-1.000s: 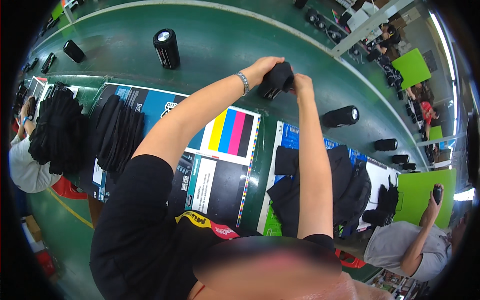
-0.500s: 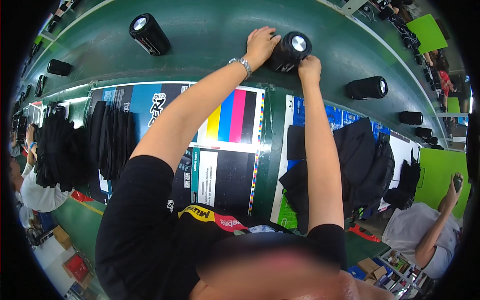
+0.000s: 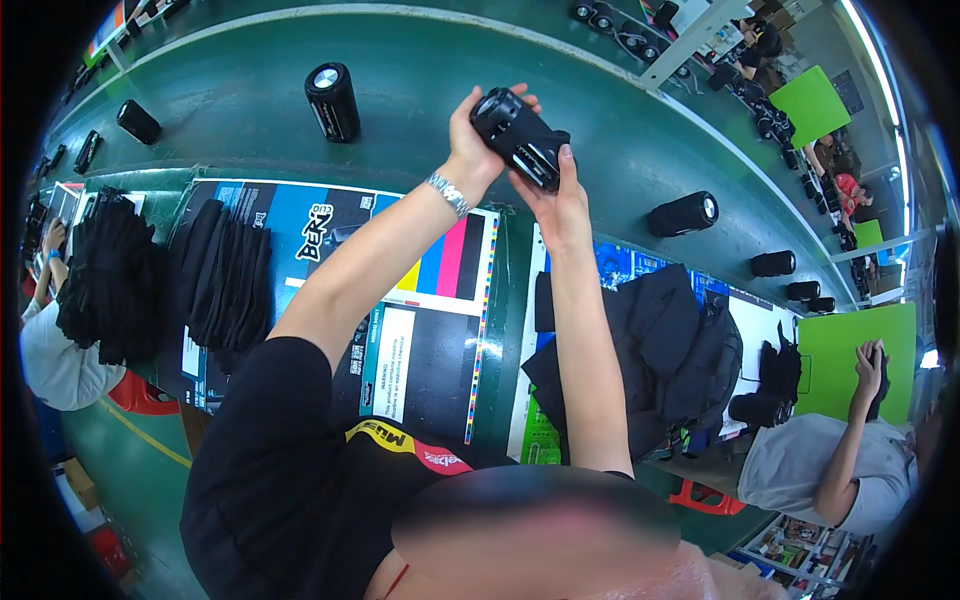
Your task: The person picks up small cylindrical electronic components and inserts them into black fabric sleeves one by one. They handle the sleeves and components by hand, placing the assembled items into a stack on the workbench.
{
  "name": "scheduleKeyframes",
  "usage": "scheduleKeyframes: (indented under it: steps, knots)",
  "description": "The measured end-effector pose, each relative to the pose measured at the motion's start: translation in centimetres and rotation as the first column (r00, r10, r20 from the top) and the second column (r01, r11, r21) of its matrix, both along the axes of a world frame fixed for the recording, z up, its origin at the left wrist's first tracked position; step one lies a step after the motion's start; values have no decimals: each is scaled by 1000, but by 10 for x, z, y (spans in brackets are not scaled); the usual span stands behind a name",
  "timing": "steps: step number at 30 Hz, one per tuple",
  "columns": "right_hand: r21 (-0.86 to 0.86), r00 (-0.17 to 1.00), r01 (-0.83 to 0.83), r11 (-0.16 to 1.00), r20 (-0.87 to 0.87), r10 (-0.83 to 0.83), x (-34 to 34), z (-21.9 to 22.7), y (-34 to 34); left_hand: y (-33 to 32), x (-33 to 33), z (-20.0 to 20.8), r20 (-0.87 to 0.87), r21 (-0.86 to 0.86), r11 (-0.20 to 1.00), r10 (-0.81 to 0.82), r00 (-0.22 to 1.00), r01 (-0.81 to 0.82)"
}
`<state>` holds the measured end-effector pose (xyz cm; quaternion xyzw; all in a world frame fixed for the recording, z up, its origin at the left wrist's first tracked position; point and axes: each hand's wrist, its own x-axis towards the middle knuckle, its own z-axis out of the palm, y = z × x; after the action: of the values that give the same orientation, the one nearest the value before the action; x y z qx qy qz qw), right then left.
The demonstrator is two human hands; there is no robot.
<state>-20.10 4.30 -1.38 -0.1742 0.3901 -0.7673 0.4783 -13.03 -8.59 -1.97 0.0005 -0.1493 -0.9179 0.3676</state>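
A black cylindrical portable speaker (image 3: 513, 132) is held tilted above the green belt, between my two hands. My left hand (image 3: 474, 140), with a metal bracelet at the wrist, is closed around its upper left side, and some fingertips show beyond the far end. Around the lower right end is my right hand (image 3: 560, 208), its thumb up along the side. A small dark piece stands out near that thumb; I cannot make out what it is. Another black speaker (image 3: 332, 103) with a silvery round end stands on the belt, left of my hands.
More speakers lie along the green belt (image 3: 420, 70), among them one (image 3: 683, 214) at the right. Nearer me, black cloth pouches (image 3: 228, 285) lie in a stack on printed sheets, and a black fabric pile (image 3: 660, 350) lies right of my forearm. A co-worker (image 3: 820, 455) sits at the right.
Both hands have lifted the speaker off the belt, bringing it slightly left and tilting it. My right hand has turned to cradle its lower end. The view has shifted.
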Motion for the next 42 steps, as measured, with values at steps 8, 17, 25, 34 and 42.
scheduleKeyframes:
  steps: [8, 17, 25, 34, 42]
  knots:
    - [-314, -32, 541, 780, -935, -354, -16, 26, -7, -9, 32, 17, 530, -669, 735, 580, 618, -116]
    - [-157, 36, 573, 805, -976, -216, -18, -1, -8, -34, -17, 34, 364, -917, 153, 698, 617, 368]
    - [48, 424, 502, 864, -884, -197, -31, -2, -9, -42, -34, 54, 379, -783, -87, 719, 583, 616]
    - [69, 422, 481, 874, -892, -162, -61, -15, -14, 8, -29, 71, -88, -889, -402, 620, 780, 219]
    - [237, 557, 149, 960, -822, 117, -102, -32, -3, 11, -36, 65, -129, -860, -454, 635, 762, 233]
